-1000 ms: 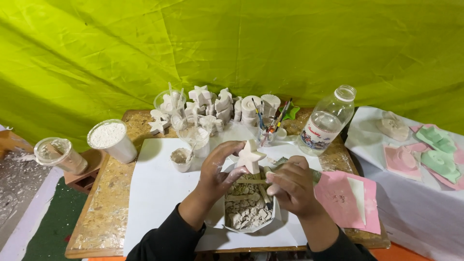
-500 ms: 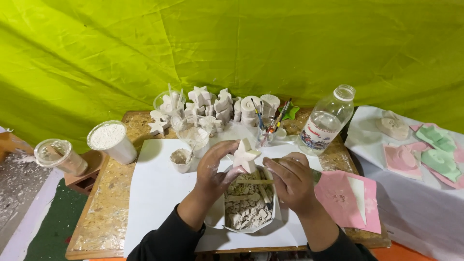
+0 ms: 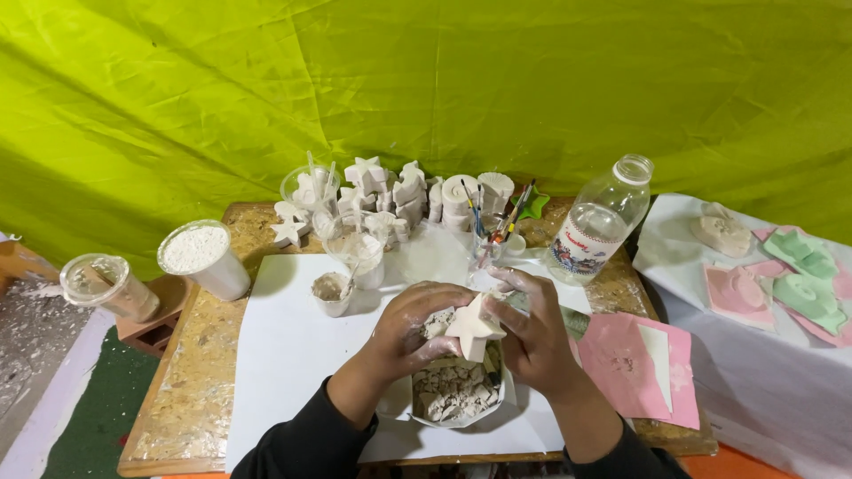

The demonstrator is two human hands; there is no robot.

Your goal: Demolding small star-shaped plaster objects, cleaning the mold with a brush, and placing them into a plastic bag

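Two hands meet over the near middle of the bench (image 3: 191,372), and I see both pinching one white plaster star (image 3: 474,326) between them. My left hand (image 3: 415,330) curls round the star's left points, fingers closed on it; my right hand (image 3: 532,335) grips its right side, thumb and fingers pressed to the edge. The star sits just above a white bowl (image 3: 454,390) of broken plaster bits, which rests on a white sheet (image 3: 293,355).

Just left of the hands stands a small cup (image 3: 333,293) of grey paste. Farther left are a tub (image 3: 204,259) of white powder and, off the bench edge, a clear cup (image 3: 108,286). At the far side I see a cluster of white casts (image 3: 390,191), and brushes (image 3: 497,222) standing in a holder. A clear bottle (image 3: 599,222) stands far right. Near right lies a pink sheet (image 3: 639,364). On the side table to the right lie pink and green moulds (image 3: 781,284).
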